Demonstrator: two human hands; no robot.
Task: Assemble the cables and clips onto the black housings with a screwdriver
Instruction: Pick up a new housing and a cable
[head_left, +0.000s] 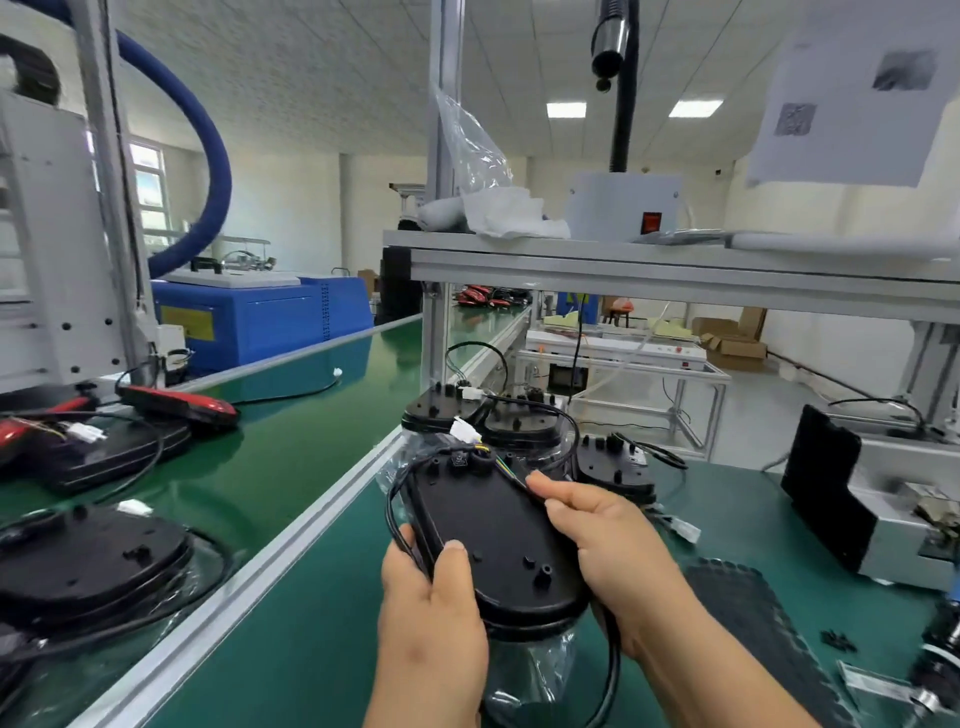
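Now my left hand (431, 613) grips the black housing (498, 535), held above the bench (311, 623) — my right hand (613, 540) pinches its cable (390, 506); pull too hard and the wires (506, 467) could tear loose.

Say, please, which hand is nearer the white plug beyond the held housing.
Right. The right hand pinches the cable near the plug; the left hand grips the housing's near end.

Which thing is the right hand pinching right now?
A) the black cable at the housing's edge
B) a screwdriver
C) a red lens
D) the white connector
A: the right hand pinches the black cable at the right edge of the black housing, whose near end the left hand grips.
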